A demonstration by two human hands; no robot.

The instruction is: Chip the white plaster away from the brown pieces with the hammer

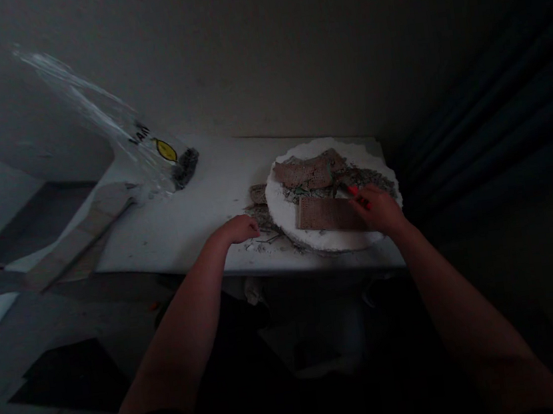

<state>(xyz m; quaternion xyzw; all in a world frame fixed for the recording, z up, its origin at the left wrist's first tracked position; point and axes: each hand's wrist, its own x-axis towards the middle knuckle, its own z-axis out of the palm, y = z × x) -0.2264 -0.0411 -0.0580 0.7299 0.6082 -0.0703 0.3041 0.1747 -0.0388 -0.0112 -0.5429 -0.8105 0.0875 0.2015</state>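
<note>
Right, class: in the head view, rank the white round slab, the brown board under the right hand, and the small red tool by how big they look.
1. White round slab, largest.
2. Brown board, lying on the slab.
3. Red tool in the right hand, mostly hidden, so its full size is unsure.

Matt white table (183,225), dusty with grey crumbs. Rough-edged white foam-like disc (331,240). Dull brown perforated boards (328,214), coarse and chipped. Glossy red plastic tool (358,195) in right hand (380,211). Clear, shiny plastic bag (111,133). Pale matt wooden plank (74,242).
</note>
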